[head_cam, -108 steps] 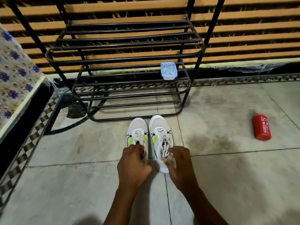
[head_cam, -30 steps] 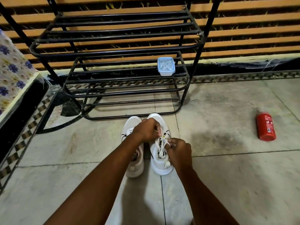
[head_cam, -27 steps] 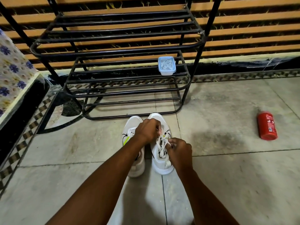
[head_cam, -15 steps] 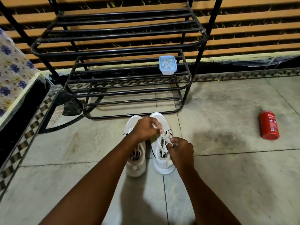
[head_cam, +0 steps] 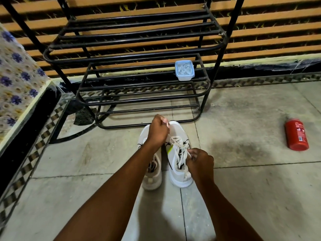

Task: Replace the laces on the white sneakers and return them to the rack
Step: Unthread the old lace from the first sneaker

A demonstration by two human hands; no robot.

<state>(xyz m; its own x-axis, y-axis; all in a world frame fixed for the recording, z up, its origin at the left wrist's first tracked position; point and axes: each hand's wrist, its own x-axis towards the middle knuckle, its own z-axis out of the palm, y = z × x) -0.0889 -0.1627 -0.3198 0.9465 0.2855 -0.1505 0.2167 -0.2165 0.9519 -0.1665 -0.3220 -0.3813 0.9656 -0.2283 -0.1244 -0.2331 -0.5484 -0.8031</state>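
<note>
On the floor point(head_cam: 243, 188), just before the rack point(head_cam: 139, 100), stands the left sneaker point(head_cam: 151, 179). Above it the left hand point(head_cam: 158, 132), fingers curled, pinches a lace point(head_cam: 178, 147) pulled up from the right sneaker point(head_cam: 181, 179) beside it. The right hand point(head_cam: 199, 161) pinches that lace near the tongue. A red can point(head_cam: 297, 136) lies far right.

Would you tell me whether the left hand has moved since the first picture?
Yes. The left hand has gone forward from the sneakers' heels to their toes, nearer the rack, and pinches a lace.
</note>
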